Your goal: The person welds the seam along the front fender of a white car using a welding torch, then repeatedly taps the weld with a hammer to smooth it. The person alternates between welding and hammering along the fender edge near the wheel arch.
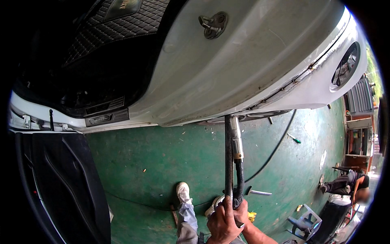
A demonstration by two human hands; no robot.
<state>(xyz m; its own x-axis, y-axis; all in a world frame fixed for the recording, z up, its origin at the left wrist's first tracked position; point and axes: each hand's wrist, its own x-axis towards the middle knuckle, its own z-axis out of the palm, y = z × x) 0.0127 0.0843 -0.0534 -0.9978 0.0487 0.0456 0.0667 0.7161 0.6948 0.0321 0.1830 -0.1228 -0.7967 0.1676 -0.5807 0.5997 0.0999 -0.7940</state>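
Both my hands are closed at the lower middle, close together. My left hand (224, 224) wraps the lower end of a long dark metal bar (228, 171). Just behind it, my right hand (242, 212) closes around the black, hose-like lower part of a tool with a silver cylindrical head (236, 136) and a brass-coloured collar. Bar and tool stand side by side, pointing away from me. Their far ends reach the lower edge of a white car body (219, 77), beside the partly visible wheel (260, 117). Whether they touch the car, I cannot tell.
An open car door (61, 183) stands at left. On the green floor (138, 154) lie a cable (270, 158), a green-handled screwdriver (294, 138) and a curved metal piece (260, 192). A blue plastic stool (304, 223) stands at right, near a seated person (345, 183).
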